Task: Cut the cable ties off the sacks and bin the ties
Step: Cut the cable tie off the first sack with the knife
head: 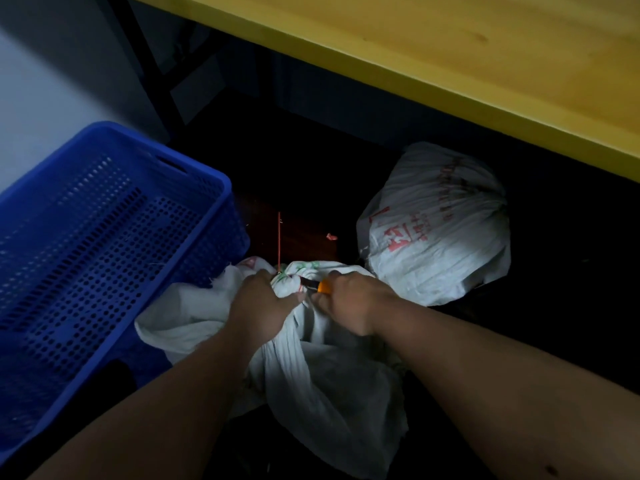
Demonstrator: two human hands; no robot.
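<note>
My left hand (263,299) grips the bunched neck of the near sack (322,368), which lies on the floor just below me. My right hand (349,303) is curled round an orange-handled cutter (317,285), its dark tip at the neck beside a thin red tie (278,240) that sticks straight up. A blue basket (104,244) touches the sack's left side. A 2nd sack (440,230) sits further off, under the yellow bench (450,53).
</note>
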